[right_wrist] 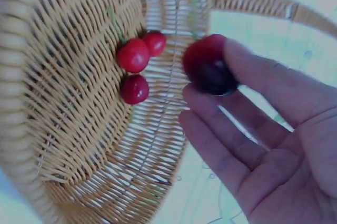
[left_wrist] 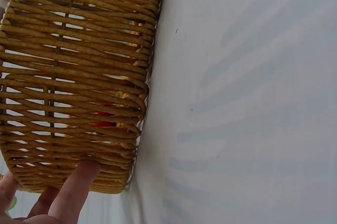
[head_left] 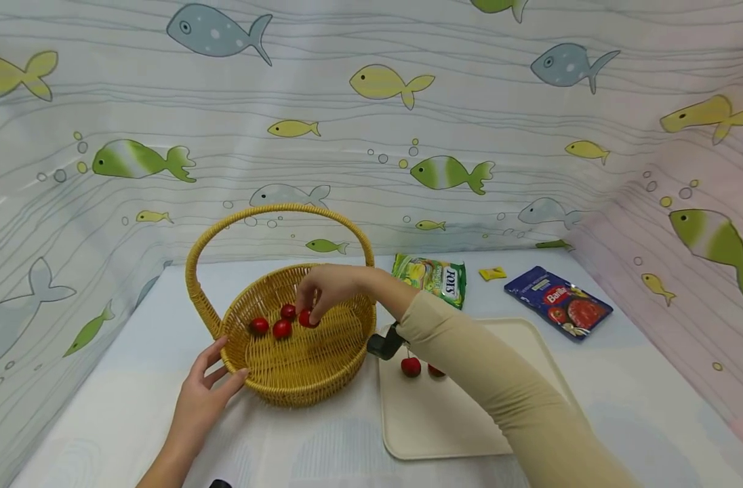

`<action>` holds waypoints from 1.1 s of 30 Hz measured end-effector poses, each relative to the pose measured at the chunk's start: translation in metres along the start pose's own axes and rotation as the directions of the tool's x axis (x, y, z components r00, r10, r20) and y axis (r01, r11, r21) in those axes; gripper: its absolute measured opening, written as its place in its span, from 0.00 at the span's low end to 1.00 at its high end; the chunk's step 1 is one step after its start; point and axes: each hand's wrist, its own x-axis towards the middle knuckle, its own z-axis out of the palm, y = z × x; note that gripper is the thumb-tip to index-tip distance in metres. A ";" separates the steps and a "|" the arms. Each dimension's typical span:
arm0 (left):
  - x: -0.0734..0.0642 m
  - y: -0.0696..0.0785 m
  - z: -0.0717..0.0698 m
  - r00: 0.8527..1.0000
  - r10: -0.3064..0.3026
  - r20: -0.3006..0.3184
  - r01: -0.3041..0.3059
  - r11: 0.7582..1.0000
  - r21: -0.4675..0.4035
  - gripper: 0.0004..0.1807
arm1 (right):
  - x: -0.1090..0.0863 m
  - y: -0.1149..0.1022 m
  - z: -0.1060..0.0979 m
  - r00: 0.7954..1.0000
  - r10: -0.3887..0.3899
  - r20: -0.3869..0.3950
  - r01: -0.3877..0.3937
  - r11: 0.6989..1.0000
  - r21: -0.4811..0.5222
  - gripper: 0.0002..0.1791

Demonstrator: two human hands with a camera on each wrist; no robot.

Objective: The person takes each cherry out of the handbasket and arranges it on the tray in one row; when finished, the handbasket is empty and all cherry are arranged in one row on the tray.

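Note:
A round wicker basket (head_left: 298, 393) with a tall arched handle holds three red cherries (head_left: 282, 329) toward its left side. My right hand (head_left: 331, 291) reaches over the basket and pinches another cherry (right_wrist: 211, 65) between thumb and fingers, above the woven bottom. In the right wrist view, green stems show on some cherries. My left hand (head_left: 203, 393) touches the basket's near left side, fingers spread and fairly straight. The left wrist view shows a finger (left_wrist: 79, 187) pressed against the outer weave. On a cream tray (head_left: 445, 434) lie two cherries (head_left: 411, 367), one partly hidden by the right sleeve.
Behind the tray lie a green Fox's packet (head_left: 432, 276), a small yellow packet (head_left: 492, 273) and a blue Barilla pouch (head_left: 557, 301). The basket handle (head_left: 280, 207) arches above the rim. A fish-patterned curtain (head_left: 347, 163) encloses the back and sides.

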 end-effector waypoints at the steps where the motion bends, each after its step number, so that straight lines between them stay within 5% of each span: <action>1: 0.000 0.000 0.000 1.000 -0.001 0.001 0.001 1.000 -0.002 0.41 | -0.005 -0.002 0.000 0.999 -0.029 -0.013 0.029 1.000 0.000 0.10; 5: 0.000 0.000 0.000 1.000 -0.002 0.004 0.002 1.000 -0.003 0.42 | -0.026 -0.008 0.003 0.992 -0.109 -0.066 0.110 0.994 0.018 0.12; 19: 0.001 -0.003 0.000 1.000 -0.003 0.008 0.003 1.000 -0.002 0.42 | -0.109 -0.004 0.027 0.968 -0.138 -0.208 0.143 0.990 0.007 0.13; 33: 0.000 -0.001 -0.001 1.000 0.002 0.006 -0.002 1.000 -0.016 0.42 | -0.177 0.029 0.046 0.956 -0.032 -0.293 0.048 0.998 0.048 0.14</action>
